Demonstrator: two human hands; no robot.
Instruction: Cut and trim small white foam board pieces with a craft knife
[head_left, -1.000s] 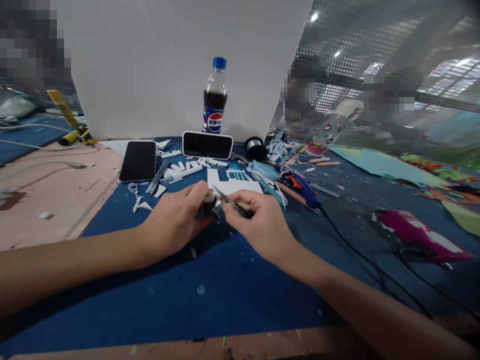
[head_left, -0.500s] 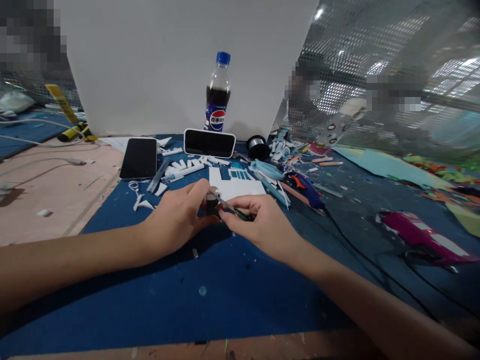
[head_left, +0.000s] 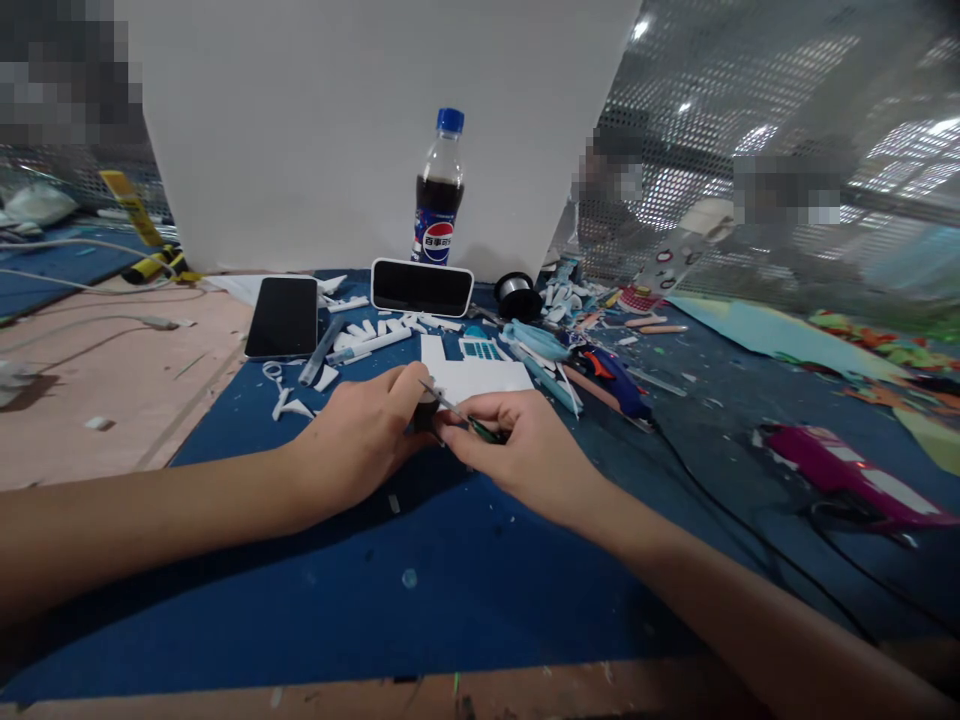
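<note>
My left hand (head_left: 360,430) is closed, its thumb and fingers pinching a small dark piece (head_left: 426,412) with a lighter top edge. The fingers cover much of that piece. My right hand (head_left: 517,430) is closed round a thin-bladed tool (head_left: 450,402) with a dark green handle; whether it is a knife or scissors I cannot tell. Its blade points up and left, across the dark piece and close to my left fingertips. Just beyond both hands lies a white cut sheet (head_left: 484,378), with a small white and teal grid piece (head_left: 480,348) at its far edge.
A blue mat (head_left: 315,610) covers the table. Behind stand a cola bottle (head_left: 440,195) and a propped white-framed phone (head_left: 421,288). A black tablet (head_left: 283,316), white scraps (head_left: 379,342), a wire spool (head_left: 517,294), a blue glue gun (head_left: 615,382) and a magenta tool (head_left: 851,475) lie around.
The dark piece has tilted slightly in my left fingers, and the blade tip sits a little further left over it. The whole view has shifted slightly. Both hands keep their hold.
</note>
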